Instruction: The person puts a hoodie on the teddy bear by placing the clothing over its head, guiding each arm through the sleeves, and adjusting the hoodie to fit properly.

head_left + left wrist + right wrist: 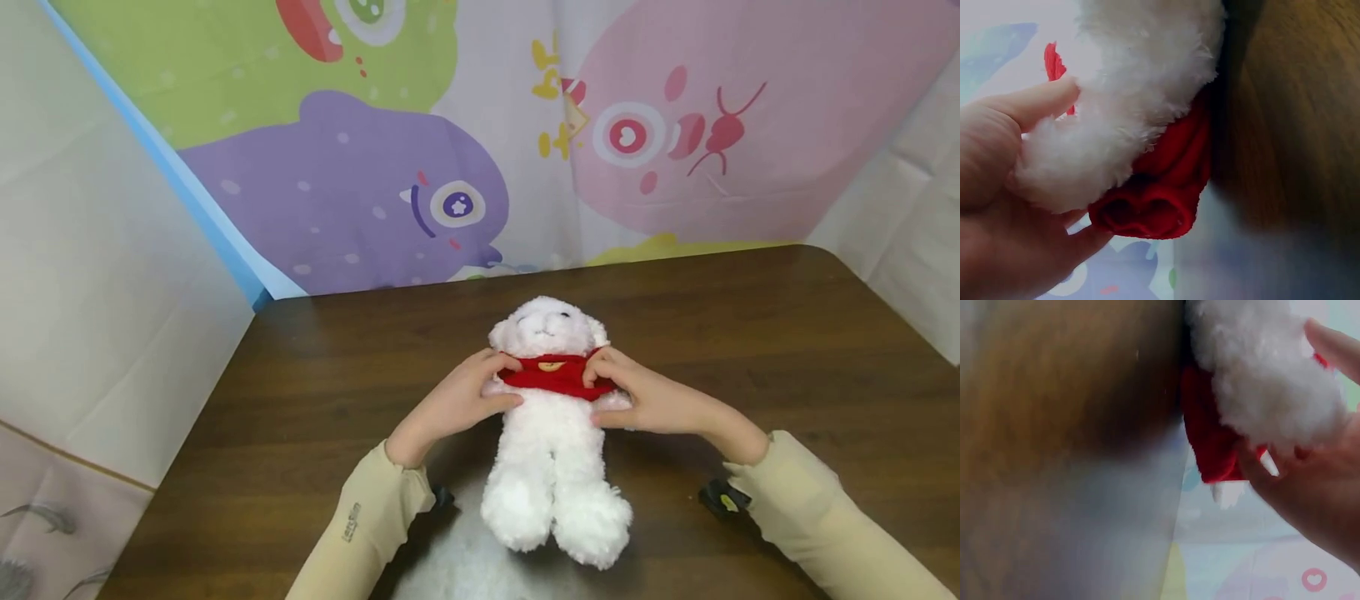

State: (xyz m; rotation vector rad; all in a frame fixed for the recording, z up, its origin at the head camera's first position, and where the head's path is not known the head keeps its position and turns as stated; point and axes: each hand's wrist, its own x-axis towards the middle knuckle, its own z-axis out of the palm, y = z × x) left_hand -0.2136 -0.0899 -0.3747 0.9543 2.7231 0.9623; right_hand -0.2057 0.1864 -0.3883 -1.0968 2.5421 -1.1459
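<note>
A white fluffy toy [553, 425] lay on its back on the brown table [337, 375], with its feet at the near side. A small red top [542, 382] lay across its chest, just under its chin, and the work seemed to be getting that top to sit right. The left hand [461, 400] had its fingers bent over one side of the red cloth, with the thumb lower down by the fluffy tummy. The right hand [660, 402] did the same on the other side, so both seemed to be pinching the top, though some fingertips were hard to see. The next move looked like it needed a soft, even pull, and some care with the arms, since an open red end sat beside a white arm in the left wrist view and the arm did not seem to be in it. The toy had fuzzy fur and fat round feet, and the red top was bunched up, with a yellow patch [551, 366] in front
</note>
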